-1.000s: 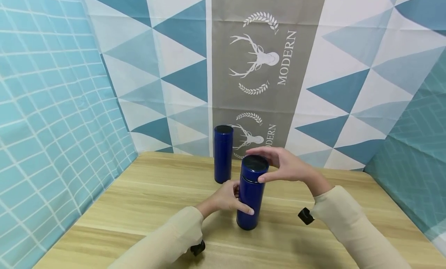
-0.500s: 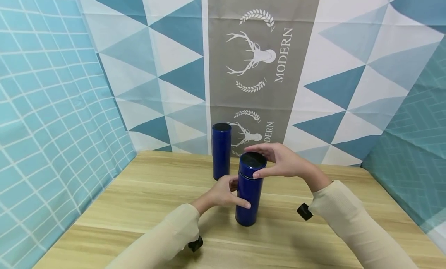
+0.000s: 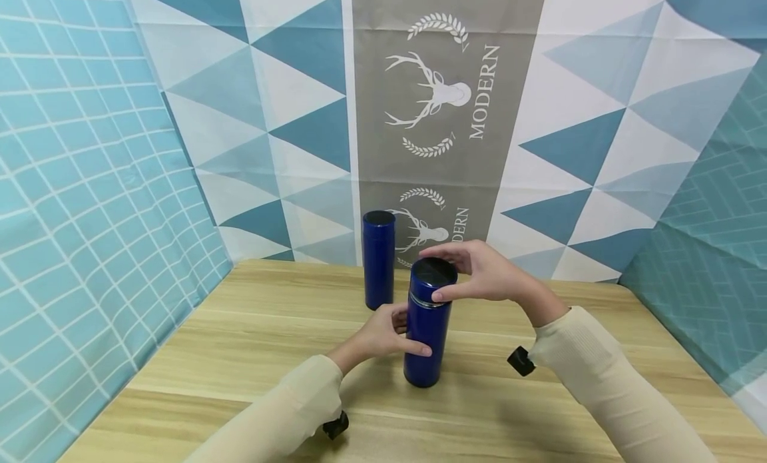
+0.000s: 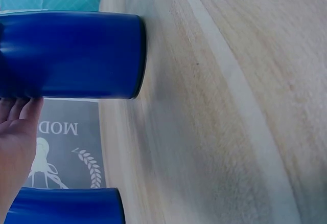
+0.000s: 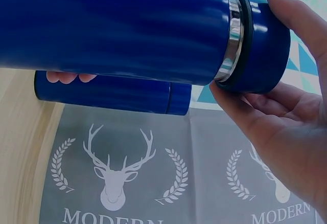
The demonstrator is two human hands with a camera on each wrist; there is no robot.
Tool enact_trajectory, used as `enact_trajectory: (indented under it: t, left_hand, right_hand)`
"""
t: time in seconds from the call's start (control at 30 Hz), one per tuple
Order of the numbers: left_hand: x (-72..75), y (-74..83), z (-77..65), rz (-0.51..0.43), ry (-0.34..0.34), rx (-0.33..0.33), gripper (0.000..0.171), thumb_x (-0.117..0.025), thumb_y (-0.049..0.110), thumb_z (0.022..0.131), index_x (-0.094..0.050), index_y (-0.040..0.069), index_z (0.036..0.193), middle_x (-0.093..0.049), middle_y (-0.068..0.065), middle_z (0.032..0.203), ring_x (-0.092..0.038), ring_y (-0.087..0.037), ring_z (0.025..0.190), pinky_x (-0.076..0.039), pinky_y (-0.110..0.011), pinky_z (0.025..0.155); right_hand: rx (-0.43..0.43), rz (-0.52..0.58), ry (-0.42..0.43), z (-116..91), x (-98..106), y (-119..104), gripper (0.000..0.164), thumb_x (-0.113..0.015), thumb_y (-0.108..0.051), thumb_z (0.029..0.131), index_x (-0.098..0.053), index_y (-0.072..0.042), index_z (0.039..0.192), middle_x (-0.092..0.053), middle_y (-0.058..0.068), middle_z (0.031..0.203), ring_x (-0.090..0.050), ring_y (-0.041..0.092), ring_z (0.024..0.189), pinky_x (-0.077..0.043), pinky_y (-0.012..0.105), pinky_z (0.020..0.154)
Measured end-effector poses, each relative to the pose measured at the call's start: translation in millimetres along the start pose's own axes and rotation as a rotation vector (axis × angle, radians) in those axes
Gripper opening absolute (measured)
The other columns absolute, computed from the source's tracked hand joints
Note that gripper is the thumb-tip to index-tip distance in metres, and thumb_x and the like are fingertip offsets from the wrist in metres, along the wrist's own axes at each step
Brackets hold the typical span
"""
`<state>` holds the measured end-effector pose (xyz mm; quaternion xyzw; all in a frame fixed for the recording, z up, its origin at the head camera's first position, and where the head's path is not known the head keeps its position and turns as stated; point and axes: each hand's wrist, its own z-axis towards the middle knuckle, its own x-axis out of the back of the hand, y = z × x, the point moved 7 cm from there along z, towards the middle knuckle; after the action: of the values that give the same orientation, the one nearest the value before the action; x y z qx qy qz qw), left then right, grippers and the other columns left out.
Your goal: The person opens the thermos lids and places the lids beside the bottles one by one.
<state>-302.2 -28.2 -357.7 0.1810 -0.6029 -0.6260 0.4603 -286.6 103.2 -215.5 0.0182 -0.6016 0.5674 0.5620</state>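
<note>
A patterned cloth (image 3: 234, 136) of blue, grey and white triangles hangs across the back, with a grey panel (image 3: 395, 163) reading MODERN twice, printed sideways beside white deer heads (image 3: 452, 93) and leafy sprigs (image 3: 439, 26). A blue gridded cloth (image 3: 72, 150) closes the left side, a teal cloth (image 3: 719, 230) the right.

Between them the wooden counter (image 3: 257, 336) runs to its far edge at the back cloth, reaching wide on both sides of the hands. Two pale sleeves (image 3: 611, 376) enter from the near side.

The nearer blue bottle (image 3: 427, 333) is roughly upright at mid-counter; whether its base rests on the wood, I cannot tell. A second blue bottle (image 3: 379, 266) stands behind it, slightly left and near the far edge — just beyond the left hand (image 3: 380, 333).

The left hand's fingers and thumb wrap the nearer bottle's body. The right hand (image 3: 491, 274) grips its lid (image 3: 434, 274) between thumb and fingers — the lid sits raised, a silver neck (image 5: 232, 40) showing beneath. Small black devices (image 3: 521, 361) hang at both wrists.
</note>
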Motion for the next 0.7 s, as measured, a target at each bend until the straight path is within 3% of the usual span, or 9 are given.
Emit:
enact_trajectory:
  t: [0.27,0.47,0.7]
  left_hand:
    - [-0.5,-2.7,0.4,-0.017,0.028,0.058,0.06,-0.083,0.012,0.073,-0.058,0.008,0.128,-0.068,-0.013,0.122,-0.067,-0.018,0.108,-0.053,-0.032,0.097]
    - [-1.8,-2.1,0.9,-0.002,0.025,0.064,0.06,-0.083,0.013,0.072,-0.059,0.007,0.126,-0.068,-0.012,0.121,-0.067,-0.017,0.106,-0.053,-0.031,0.096]
    - [1.8,0.6,1.4,0.035,0.043,0.063,0.056,-0.083,0.012,0.071,-0.061,0.004,0.121,-0.07,-0.014,0.116,-0.068,-0.016,0.101,-0.055,-0.03,0.093]
  right_hand:
    - [-0.021,0.02,0.079,-3,9,0,0.063,-0.079,-0.015,0.078,-0.053,-0.003,0.134,-0.06,0.016,0.131,-0.063,0.028,0.116,-0.05,0.044,0.101]
    - [-0.076,0.027,0.14,-13,18,5,0.063,-0.079,-0.015,0.079,-0.052,-0.006,0.135,-0.06,0.012,0.132,-0.062,0.026,0.119,-0.049,0.042,0.102]
    - [-0.12,0.046,0.21,-23,27,13,0.062,-0.078,-0.015,0.08,-0.052,-0.007,0.135,-0.059,0.012,0.132,-0.061,0.023,0.118,-0.05,0.028,0.101]
